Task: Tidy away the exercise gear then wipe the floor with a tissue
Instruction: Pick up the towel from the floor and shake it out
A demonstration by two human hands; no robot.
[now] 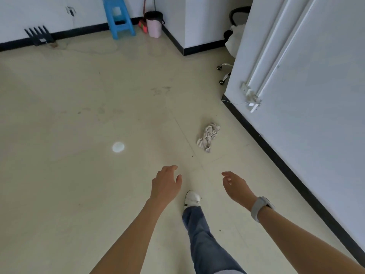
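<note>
On floor (pixel 79 115), crumpled tissue (pixel 208 136) ahead of left hand (pixel 165 184), right hand (pixel 236 187), both empty

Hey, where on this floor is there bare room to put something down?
Bare floor spreads left of the left hand, up toward the blue stool. Crowded: the crumpled tissue lies ahead beside the white wall's dark baseboard; the far corner holds the bin.

Your arms are bare, no sleeves. Grey smartwatch (pixel 260 208) with matching grey band on your right wrist. Blue denim jeans (pixel 203 240), white sneaker (pixel 192 198) with a dark side mark.
</note>
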